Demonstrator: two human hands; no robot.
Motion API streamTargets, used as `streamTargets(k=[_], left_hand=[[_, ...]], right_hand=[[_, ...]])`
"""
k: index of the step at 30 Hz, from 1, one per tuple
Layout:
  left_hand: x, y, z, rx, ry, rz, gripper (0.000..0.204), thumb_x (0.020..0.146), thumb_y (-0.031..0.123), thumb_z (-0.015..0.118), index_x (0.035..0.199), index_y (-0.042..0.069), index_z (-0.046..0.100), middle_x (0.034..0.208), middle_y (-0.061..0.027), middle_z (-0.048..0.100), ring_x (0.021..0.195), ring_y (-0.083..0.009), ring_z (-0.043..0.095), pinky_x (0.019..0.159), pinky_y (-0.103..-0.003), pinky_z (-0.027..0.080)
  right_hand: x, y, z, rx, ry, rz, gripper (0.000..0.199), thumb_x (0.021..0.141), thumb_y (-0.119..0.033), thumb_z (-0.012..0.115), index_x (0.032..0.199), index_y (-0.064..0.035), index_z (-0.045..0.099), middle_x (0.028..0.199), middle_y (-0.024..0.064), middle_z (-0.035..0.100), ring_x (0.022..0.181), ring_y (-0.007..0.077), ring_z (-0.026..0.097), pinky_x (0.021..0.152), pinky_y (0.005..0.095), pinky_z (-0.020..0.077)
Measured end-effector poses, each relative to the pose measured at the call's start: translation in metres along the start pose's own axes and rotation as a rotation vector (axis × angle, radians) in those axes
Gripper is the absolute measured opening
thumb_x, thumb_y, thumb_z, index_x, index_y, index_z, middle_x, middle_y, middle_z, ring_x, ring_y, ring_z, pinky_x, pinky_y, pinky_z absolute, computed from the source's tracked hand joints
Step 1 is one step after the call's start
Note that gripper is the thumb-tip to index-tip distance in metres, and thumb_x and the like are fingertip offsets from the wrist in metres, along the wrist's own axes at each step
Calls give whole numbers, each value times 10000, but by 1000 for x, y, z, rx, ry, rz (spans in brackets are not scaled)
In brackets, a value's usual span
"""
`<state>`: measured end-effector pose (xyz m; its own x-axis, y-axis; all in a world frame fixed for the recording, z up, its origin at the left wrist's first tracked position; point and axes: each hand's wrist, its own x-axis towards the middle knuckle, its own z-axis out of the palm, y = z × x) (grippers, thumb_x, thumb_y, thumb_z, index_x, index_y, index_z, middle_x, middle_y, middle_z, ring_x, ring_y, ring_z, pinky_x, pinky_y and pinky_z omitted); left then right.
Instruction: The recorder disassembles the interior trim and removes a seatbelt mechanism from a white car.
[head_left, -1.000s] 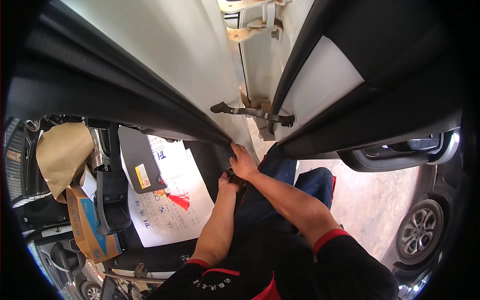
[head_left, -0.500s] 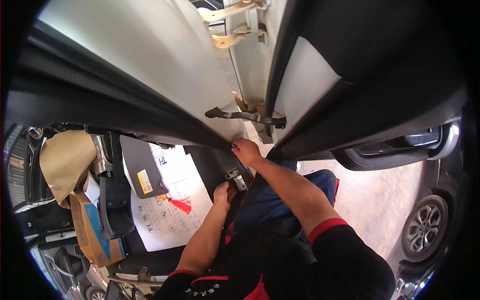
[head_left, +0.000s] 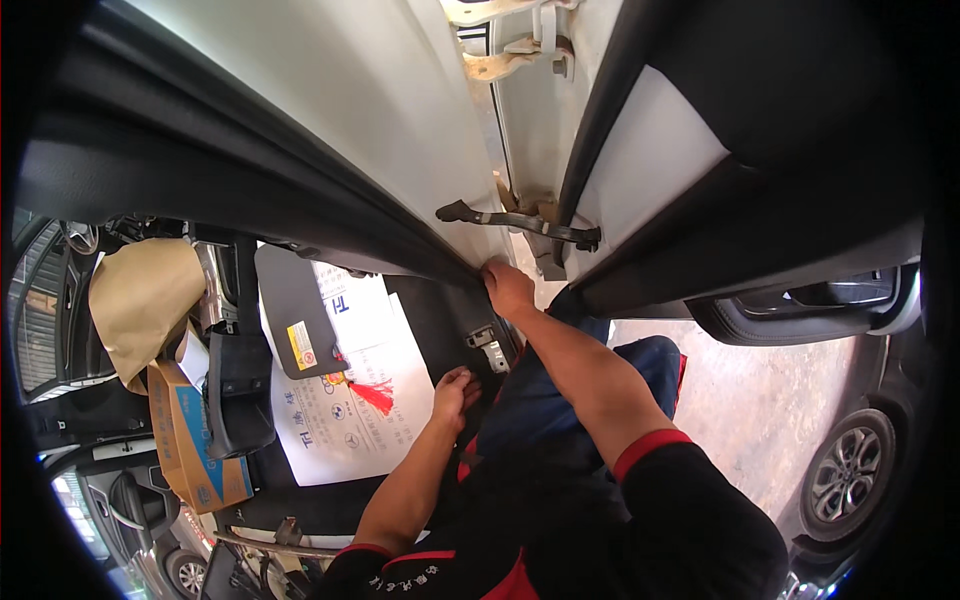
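Note:
I lean into a car's open front doorway. My right hand (head_left: 508,288) grips the top of a black trim panel (head_left: 445,325) where it meets the black door seal (head_left: 300,215) on the white body. A small metal bracket (head_left: 488,348) sits on the panel just below that hand. My left hand (head_left: 455,390) is lower, with its fingers curled on the panel's lower edge, next to a white printed paper floor mat (head_left: 350,420). Both forearms are bare below black sleeves with red cuffs.
A black door check arm (head_left: 520,220) spans to the open door (head_left: 800,310) at right. A grey sun visor (head_left: 295,320) and a red tassel (head_left: 372,395) lie on the mat. A cardboard box (head_left: 185,440) and brown paper (head_left: 145,305) are at left. Another car's wheel (head_left: 845,475) is at lower right.
My left hand has dropped down and left, away from the metal bracket, which now shows. My right hand stays at the top of the panel.

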<state>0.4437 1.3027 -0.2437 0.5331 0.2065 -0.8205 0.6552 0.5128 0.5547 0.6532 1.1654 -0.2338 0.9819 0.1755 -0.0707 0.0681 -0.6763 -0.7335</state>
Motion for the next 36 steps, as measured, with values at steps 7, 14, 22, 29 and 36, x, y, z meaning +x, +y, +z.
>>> streamTargets(k=[7, 14, 22, 29, 36], left_hand=[[-3, -7, 5, 58, -31, -31, 278, 966, 185, 625, 1221, 84, 576, 1127, -106, 654, 990, -253, 643, 884, -414, 550], [-1, -8, 1, 76, -41, -18, 286, 964, 171, 627, 1227, 76, 569, 1101, -98, 661, 962, -242, 646, 875, -408, 549], [-3, -12, -4, 138, -36, -29, 272, 967, 164, 619, 1219, 70, 577, 1097, -85, 655, 947, -220, 638, 830, -381, 543], [-4, -17, 1, 121, -85, -24, 252, 970, 139, 611, 1209, 65, 581, 1064, -79, 650, 910, -206, 631, 808, -359, 547], [-1, -21, -7, 142, -65, 3, 259, 970, 124, 612, 1215, 45, 582, 1028, -73, 648, 886, -199, 626, 783, -349, 547]], right_hand=[[-14, 16, 2, 128, -146, 8, 255, 924, -263, 589, 1085, -97, 695, 1071, 182, 686, 1031, 400, 638, 894, 496, 508], [-1, 13, 14, -38, -28, 33, 209, 906, -246, 596, 1003, -98, 708, 1027, 157, 694, 982, 378, 654, 849, 488, 519], [-14, 44, 13, 126, -163, -53, 259, 885, -273, 647, 1056, -92, 718, 1029, 168, 700, 999, 371, 658, 860, 462, 523], [-15, 26, 19, -27, -171, 161, 258, 905, -285, 628, 1071, -117, 732, 1094, 131, 706, 1055, 346, 653, 899, 440, 521], [-11, 57, 25, 232, -264, 145, 274, 906, -287, 644, 1096, -107, 722, 1054, 136, 721, 1004, 333, 681, 880, 432, 530]])
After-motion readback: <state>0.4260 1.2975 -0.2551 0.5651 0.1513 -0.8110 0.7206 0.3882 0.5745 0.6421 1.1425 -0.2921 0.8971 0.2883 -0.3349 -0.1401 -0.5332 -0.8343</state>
